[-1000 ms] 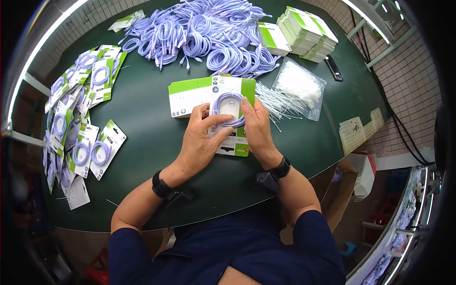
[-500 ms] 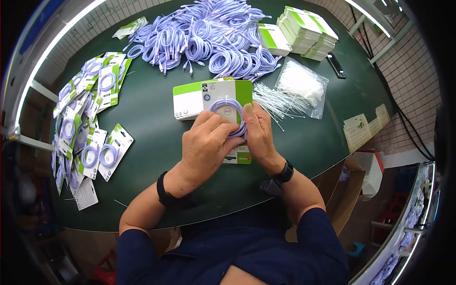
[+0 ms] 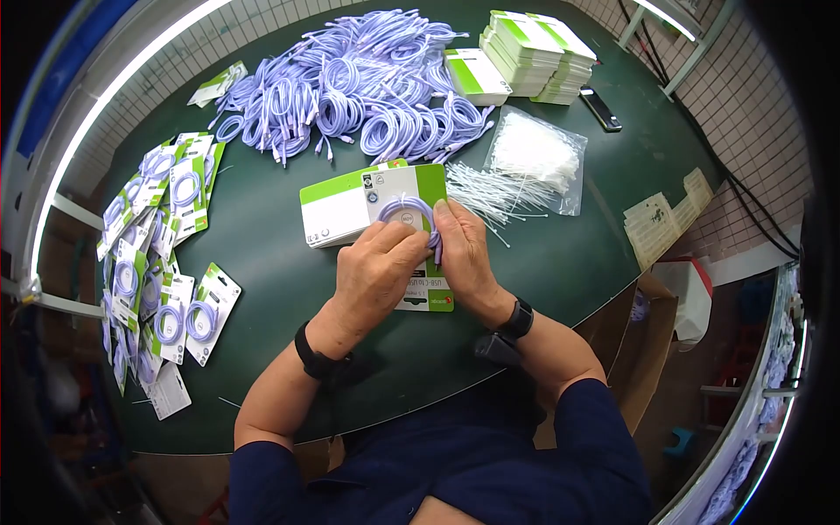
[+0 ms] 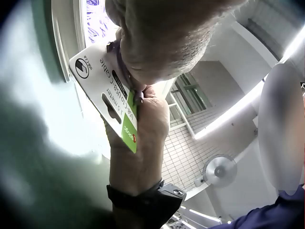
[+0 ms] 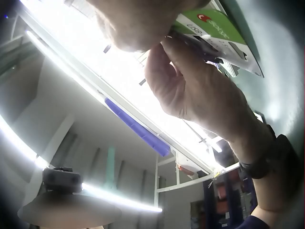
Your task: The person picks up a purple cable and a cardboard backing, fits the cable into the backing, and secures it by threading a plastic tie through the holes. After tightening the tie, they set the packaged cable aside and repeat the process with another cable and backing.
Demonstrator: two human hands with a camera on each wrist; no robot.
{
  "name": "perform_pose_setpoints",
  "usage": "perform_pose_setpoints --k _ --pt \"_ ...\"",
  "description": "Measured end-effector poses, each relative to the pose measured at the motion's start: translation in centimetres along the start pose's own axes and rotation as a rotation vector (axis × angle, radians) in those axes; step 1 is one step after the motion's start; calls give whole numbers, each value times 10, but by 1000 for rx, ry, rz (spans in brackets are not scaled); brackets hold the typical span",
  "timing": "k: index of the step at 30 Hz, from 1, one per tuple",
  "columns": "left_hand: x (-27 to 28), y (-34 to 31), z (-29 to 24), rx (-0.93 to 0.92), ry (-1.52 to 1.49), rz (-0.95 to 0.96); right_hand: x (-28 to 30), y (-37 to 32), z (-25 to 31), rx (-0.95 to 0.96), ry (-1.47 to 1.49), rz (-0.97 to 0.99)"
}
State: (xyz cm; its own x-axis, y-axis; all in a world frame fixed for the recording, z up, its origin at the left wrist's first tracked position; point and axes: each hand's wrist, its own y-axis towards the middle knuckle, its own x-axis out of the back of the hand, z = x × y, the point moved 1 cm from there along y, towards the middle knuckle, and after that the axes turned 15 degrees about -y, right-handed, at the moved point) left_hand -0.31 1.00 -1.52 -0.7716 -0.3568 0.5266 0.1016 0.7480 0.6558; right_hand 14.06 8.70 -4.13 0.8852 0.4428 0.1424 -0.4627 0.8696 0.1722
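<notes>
In the head view, a white and green retail card carries a coiled lilac USB cable held by a white tie. My right hand grips the card's right edge, its thumb against the coil. My left hand has its fingers curled at the coil's lower left, pinching the cable and hiding part of it. The left wrist view shows the card's hang-hole end, printed as a 1.5 meter USB-C cable. Behind it on the table lies a small stack of blank-faced cards.
A big heap of lilac cables lies at the back, beside stacked cards and a phone. White cable ties spill by a plastic bag. Carded cables pile up on the left. Torn paper is at the right edge.
My left hand's fingers have curled inward over the lower coil, from lying more spread across it. My right hand keeps its grip on the card. The head view has shifted slightly.
</notes>
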Motion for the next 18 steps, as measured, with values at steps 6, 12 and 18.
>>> perform_pose_setpoints --k 6,12,18 --pt "-2 -6 5 73 -1 -16 -5 6 -14 -43 69 29" --pt "21 -6 0 41 -63 5 -5 12 -15 -9 85 -41" --pt "32 -6 17 -6 -145 132 -9 4 -9 -13 66 -33"
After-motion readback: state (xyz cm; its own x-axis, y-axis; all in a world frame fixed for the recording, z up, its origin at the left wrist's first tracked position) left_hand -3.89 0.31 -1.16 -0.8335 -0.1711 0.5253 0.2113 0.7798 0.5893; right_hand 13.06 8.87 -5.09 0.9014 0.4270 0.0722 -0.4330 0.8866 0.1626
